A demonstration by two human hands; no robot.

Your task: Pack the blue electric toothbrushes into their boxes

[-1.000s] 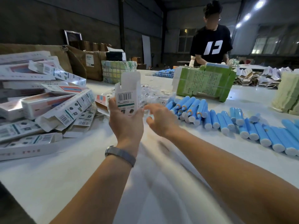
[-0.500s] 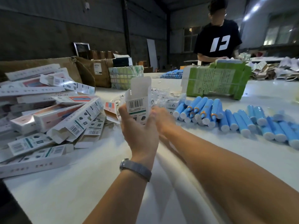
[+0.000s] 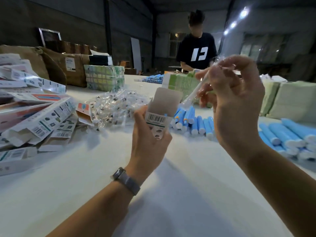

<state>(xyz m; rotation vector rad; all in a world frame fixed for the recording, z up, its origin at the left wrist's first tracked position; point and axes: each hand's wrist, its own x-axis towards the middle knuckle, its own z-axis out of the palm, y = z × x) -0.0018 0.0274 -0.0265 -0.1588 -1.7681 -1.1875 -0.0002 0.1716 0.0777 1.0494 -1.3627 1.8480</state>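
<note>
I see my left hand (image 3: 150, 139) wrapped around an upright white cardboard box (image 3: 159, 115), barcode facing me, its plain brown flap standing open, while my right hand (image 3: 234, 103) pinches a slim white brush head in crinkly clear plastic wrap (image 3: 195, 93), tilted down toward the box mouth. Smooth blue cylindrical toothbrush handles (image 3: 193, 122) lie in rows on the pale counter (image 3: 85, 177) just behind. Flat printed boxes (image 3: 37, 120) pile loosely at left, beside a heap of glossy wrapped brush heads (image 3: 114, 106).

a white table (image 3: 71, 185) carries everything. boxes (image 3: 42, 120) heap at left, blue toothbrushes (image 3: 287, 135) lie right. clear packets (image 3: 112, 106) sit mid-table.
</note>
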